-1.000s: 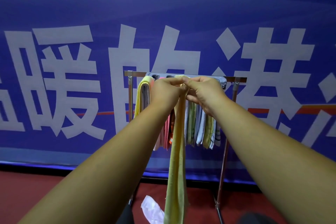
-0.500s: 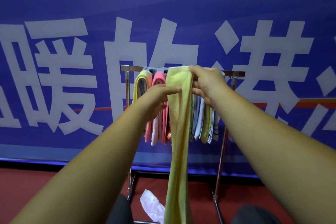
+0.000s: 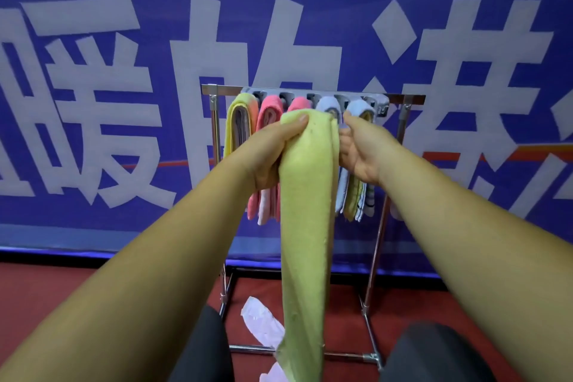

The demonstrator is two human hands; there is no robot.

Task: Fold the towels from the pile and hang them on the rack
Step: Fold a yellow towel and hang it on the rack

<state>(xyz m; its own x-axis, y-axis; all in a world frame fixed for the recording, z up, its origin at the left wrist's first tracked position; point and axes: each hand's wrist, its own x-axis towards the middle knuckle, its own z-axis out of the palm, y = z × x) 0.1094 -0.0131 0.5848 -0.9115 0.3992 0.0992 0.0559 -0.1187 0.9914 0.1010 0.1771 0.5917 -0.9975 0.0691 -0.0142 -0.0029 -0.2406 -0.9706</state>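
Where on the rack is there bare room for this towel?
Bare bar shows only at the ends: a short stretch between the blue towels and the right post, another between the left post and the yellow towel. Pink towels crowd the middle.

Both forearms converge toward 12 o'clock, where the left hand (image 3: 269,152) grips the yellow towel (image 3: 305,226), thumb on top, and the right hand (image 3: 361,149), at its 3 o'clock, turns palm leftward, fingertips hidden.

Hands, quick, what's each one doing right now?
Left hand: grips the yellow-green towel near its top.
Right hand: fingers curled on the same towel's right edge.
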